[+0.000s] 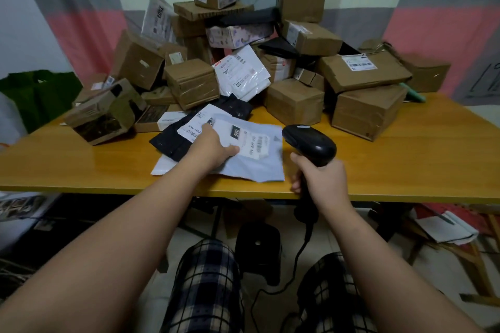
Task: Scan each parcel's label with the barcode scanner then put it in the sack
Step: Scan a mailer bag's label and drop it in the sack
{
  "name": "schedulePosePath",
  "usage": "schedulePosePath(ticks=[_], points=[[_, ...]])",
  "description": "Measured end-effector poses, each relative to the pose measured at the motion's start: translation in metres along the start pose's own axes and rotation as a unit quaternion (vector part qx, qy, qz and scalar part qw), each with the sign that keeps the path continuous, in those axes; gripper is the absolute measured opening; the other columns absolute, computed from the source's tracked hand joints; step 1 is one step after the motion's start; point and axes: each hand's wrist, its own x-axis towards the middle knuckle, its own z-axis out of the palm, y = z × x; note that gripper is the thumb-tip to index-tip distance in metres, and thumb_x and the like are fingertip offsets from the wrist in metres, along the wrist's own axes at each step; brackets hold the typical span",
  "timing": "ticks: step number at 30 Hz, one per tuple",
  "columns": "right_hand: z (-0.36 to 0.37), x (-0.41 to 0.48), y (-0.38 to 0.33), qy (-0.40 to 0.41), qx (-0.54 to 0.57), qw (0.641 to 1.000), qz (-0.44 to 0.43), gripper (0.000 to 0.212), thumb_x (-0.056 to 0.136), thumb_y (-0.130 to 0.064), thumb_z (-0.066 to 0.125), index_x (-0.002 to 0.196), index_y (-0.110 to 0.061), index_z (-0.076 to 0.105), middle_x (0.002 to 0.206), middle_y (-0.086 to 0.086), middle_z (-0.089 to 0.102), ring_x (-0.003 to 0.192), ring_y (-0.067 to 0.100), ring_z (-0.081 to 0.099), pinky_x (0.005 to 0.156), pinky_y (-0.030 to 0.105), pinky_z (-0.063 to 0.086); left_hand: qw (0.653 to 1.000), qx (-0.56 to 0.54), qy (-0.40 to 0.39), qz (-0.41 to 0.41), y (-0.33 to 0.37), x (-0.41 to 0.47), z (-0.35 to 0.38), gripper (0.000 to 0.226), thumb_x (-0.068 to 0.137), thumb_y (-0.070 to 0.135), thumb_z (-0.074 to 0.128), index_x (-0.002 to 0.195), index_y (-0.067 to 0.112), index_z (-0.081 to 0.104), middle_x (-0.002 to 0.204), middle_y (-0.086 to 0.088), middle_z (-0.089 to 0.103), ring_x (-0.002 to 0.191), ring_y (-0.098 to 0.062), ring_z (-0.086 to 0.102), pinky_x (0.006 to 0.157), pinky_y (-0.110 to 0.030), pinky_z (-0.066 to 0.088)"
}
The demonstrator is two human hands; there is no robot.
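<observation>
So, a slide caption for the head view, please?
Left hand steadies a pale mailer; right hand points the scanner toward its label.

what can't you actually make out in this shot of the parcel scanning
Head view only.
Label on the pale mailer: print blurred, partly under the left hand.
Barcode scanner in the right hand: window faces away, so no beam shows.
Green bag at left: lower part behind the table; whether it is the sack is unclear.
Rear of the pile: hidden by its front boxes.
</observation>
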Motion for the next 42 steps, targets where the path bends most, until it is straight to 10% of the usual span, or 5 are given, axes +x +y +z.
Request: schedulePosePath(ticks=[7, 11, 19, 30, 42], points=[[0.002, 0.001, 0.001, -0.001, -0.019, 1.000, 0.001, 0.020, 0.086, -0.020, 0.070, 0.072, -0.008, 0.065, 0.050, 0.003, 0.059, 0.047, 0.019, 0.059, 0.054, 0.032, 0.054, 0.995, 0.079, 0.044, -0.035, -0.016, -0.019, 0.006, 0.080, 0.093, 0.053, 0.049, 0.153, 0.017, 0.010, 0.159, -0.015, 0.002, 0.144, -0.035, 0.008, 0.114, -0.046, 0.016], [0.005, 0.004, -0.003, -0.009, -0.022, 1.000, 0.019, 0.016, 0.087, -0.022, 0.069, 0.079, -0.008, 0.066, 0.052, 0.004, 0.059, 0.046, 0.018, 0.058, 0.050, 0.030, 0.050, 0.979, 0.180, -0.010, 0.092, -0.014, 0.013, -0.010, 0.054, 0.096, 0.040, 0.049, 0.144, 0.018, 0.037, 0.151, -0.013, 0.033, 0.138, -0.032, 0.028, 0.111, -0.042, 0.027], [0.009, 0.006, -0.001, 0.003, -0.033, 0.999, 0.016, 0.020, 0.087, -0.021, 0.069, 0.075, -0.005, 0.066, 0.052, 0.006, 0.059, 0.044, 0.018, 0.057, 0.048, 0.028, 0.049, 0.964, 0.221, -0.144, 0.019, 0.000, 0.008, -0.014, 0.082, 0.082, 0.061, 0.062, 0.136, 0.003, 0.038, 0.130, -0.015, 0.051, 0.111, -0.029, 0.052, 0.089, -0.036, 0.048], [0.006, 0.002, -0.004, 0.001, -0.098, 0.994, -0.052, 0.016, 0.082, -0.020, 0.073, 0.074, -0.008, 0.066, 0.054, 0.001, 0.061, 0.050, 0.014, 0.060, 0.050, 0.020, 0.045, 0.985, -0.153, 0.035, 0.075, -0.030, -0.012, -0.014, 0.034, 0.085, 0.026, 0.072, 0.067, 0.003, 0.055, 0.070, -0.016, 0.058, 0.066, -0.024, 0.051, 0.060, -0.033, 0.037], [0.041, -0.035, -0.037, -0.059, -0.042, 0.989, -0.127, 0.015, 0.081, -0.017, 0.075, 0.070, -0.015, 0.064, 0.045, -0.002, 0.057, 0.044, 0.019, 0.057, 0.052, 0.032, 0.048, 0.919, -0.350, 0.135, 0.117, -0.052, -0.027, -0.011, 0.013, 0.091, 0.017, 0.065, 0.088, 0.006, 0.070, 0.085, -0.007, 0.070, 0.074, -0.011, 0.063, 0.066, -0.025, 0.051]])
